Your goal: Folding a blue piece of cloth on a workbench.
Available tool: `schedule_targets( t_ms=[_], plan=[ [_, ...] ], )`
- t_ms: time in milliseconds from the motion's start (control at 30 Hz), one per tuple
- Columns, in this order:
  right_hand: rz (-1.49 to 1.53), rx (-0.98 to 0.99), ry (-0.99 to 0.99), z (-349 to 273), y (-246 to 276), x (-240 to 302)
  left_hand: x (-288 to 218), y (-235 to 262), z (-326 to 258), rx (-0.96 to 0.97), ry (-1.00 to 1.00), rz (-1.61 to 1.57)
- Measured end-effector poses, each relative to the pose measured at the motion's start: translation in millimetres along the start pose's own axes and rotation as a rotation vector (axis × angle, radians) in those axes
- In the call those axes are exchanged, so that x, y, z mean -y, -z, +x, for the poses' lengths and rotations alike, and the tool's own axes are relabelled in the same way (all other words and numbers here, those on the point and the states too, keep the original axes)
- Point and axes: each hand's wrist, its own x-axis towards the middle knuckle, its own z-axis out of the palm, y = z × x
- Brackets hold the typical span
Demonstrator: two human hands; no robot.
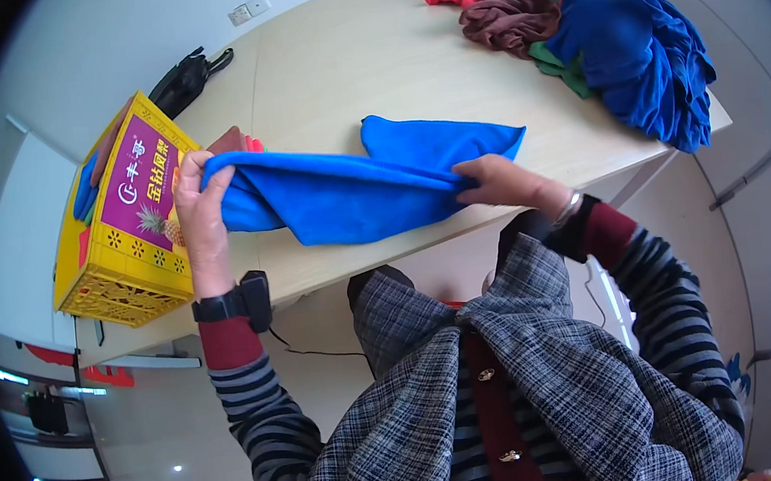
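Beside the left hand (199,200) sits a yellow perforated plastic crate (132,284), its wall hiding most of the cloths inside (87,192). That hand pinches one end of a smooth, bright blue cloth (343,198), which partly covers brownish and red fabric (230,141) behind it. Between both hands it drapes in soft diagonal folds over the pale table (320,69); the right hand (503,180) holds it, some fingers hidden. Beyond that hand lies a crumpled heap (513,25), its layers hard to separate.
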Motion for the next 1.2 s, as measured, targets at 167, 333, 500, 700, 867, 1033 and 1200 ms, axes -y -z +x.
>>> schedule_targets(
  t_ms=[167,333,500,700,867,1033,1200],
  plan=[
    [-0.185,0.026,-0.151,-18.1,71.5,-36.8,-10.9,38.5,28.0,-0.055,0.018,0.132],
    [-0.15,-0.314,-0.201,-24.1,133.6,-85.6,-17.8,74.9,66.1,0.174,0.113,0.573],
    [-0.353,-0.649,-0.146,-2.7,197.8,-98.8,-12.1,76.1,101.7,0.278,0.07,1.015],
    [-0.716,-0.976,-0.081,5.0,299.7,-90.9,-10.8,76.2,163.2,-0.062,-0.221,1.016],
    [-0.765,-1.063,-0.21,-23.5,314.9,-48.2,-38.2,72.9,162.8,-0.214,-0.341,0.922],
    [-0.626,-0.917,-0.096,-95.7,233.5,-69.1,6.2,58.4,69.4,-0.103,-0.12,0.663],
    [-0.494,-0.684,-0.258,-137.1,150.3,-90.2,104.2,82.7,-26.8,-0.048,0.223,0.425]
  ],
)
